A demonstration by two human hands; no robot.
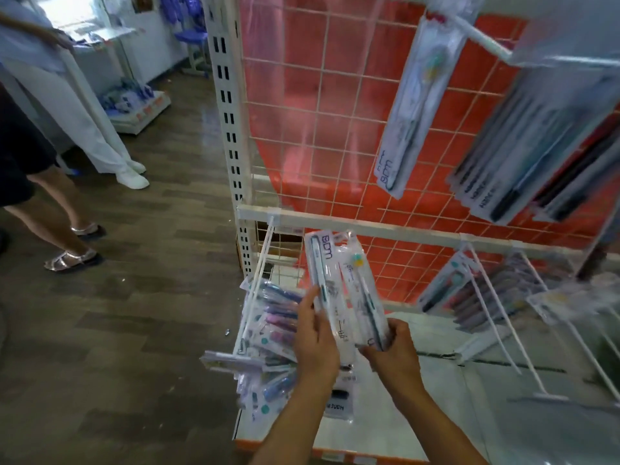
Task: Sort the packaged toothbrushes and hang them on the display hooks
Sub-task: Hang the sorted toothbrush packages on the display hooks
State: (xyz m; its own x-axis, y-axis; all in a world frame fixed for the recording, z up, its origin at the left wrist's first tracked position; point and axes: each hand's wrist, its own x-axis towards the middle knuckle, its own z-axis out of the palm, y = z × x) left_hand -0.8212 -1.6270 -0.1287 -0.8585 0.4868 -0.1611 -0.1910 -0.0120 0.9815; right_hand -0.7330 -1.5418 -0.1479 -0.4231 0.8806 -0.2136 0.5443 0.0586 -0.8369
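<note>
Left hand (315, 333) grips one packaged toothbrush (320, 273) by its edge, thumb on the front | right hand (392, 350) pinches the lower end of a second pack (364, 297), both upright before the wire grid (335, 129) | more packs (523, 156) hang from display hooks (486, 283) at right.

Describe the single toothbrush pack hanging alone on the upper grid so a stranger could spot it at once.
Start at the white wire grid panel with the orange backing. Near its upper right, one long clear toothbrush pack hangs slightly tilted from a white hook. It hangs by itself, showing a pastel brush head, while the thick bundle of packs to its right is fanned out and dark-handled.
</note>
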